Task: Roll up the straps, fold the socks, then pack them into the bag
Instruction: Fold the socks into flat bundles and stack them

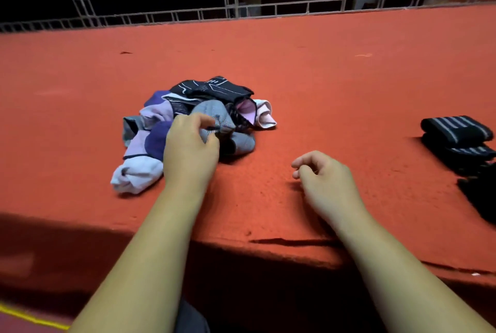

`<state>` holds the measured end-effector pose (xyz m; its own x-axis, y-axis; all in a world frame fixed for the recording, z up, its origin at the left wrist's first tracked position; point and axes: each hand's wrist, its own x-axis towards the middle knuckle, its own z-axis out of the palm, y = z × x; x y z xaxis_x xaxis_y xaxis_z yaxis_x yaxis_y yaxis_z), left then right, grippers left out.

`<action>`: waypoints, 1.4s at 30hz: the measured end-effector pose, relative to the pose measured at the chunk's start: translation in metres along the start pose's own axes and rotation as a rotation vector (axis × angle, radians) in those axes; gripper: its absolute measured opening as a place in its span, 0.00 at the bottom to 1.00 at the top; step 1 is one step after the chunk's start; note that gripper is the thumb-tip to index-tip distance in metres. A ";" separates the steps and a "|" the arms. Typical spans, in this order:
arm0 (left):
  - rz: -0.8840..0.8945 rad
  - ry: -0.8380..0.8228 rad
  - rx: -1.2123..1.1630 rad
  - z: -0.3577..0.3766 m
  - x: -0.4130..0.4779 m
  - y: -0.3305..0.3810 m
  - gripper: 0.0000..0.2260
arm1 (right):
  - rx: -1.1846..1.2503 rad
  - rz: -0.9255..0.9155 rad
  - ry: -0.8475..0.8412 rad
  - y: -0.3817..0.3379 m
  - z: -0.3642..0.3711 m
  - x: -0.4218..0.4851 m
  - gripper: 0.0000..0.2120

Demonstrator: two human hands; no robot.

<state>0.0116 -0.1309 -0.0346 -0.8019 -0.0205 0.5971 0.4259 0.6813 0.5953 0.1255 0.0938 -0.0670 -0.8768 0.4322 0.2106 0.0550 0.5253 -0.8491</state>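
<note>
Several socks point(209, 91) lie heaped centre-left on a red-covered desk point(322, 78), where the left hand point(189, 150) pinches a grey sock point(217, 112) in the pile. The right hand point(322, 174) rests nearby, loosely curled, holding nothing. Rolled black striped straps point(456, 131) sit at the desk's right edge.

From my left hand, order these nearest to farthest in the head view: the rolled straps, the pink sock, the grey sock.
1. Grey sock: pinched by the left hand.
2. Pink sock: to the right, slightly further back.
3. Rolled straps: far right of view.
</note>
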 end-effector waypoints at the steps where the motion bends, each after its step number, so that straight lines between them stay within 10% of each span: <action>1: 0.036 0.005 0.044 0.002 0.004 -0.007 0.16 | -0.041 -0.025 -0.008 0.001 0.006 0.001 0.11; 9: 0.016 0.016 0.281 0.012 0.018 -0.028 0.10 | -0.131 -0.021 -0.059 0.006 0.018 0.004 0.10; 17: 0.034 0.066 -0.290 -0.007 0.004 0.008 0.03 | 0.024 -0.057 0.025 0.006 0.004 -0.008 0.09; 25: -0.689 -0.578 -0.894 0.006 -0.067 0.056 0.04 | 0.385 0.011 -0.059 -0.015 -0.023 -0.035 0.15; 31: -0.446 -0.462 -0.702 0.010 -0.073 0.062 0.05 | 0.381 0.159 0.128 -0.003 -0.041 -0.043 0.07; 37: 0.219 -0.326 -0.327 0.019 -0.091 0.079 0.08 | 0.327 0.125 0.306 0.018 -0.046 -0.056 0.04; 42: 0.170 -0.392 -0.124 0.036 -0.104 0.086 0.11 | 0.354 0.060 0.180 0.021 -0.043 -0.050 0.03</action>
<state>0.1167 -0.0441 -0.0651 -0.8042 0.3797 0.4573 0.5934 0.5573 0.5808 0.1909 0.1146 -0.0741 -0.7775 0.5928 0.2101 -0.0915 0.2239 -0.9703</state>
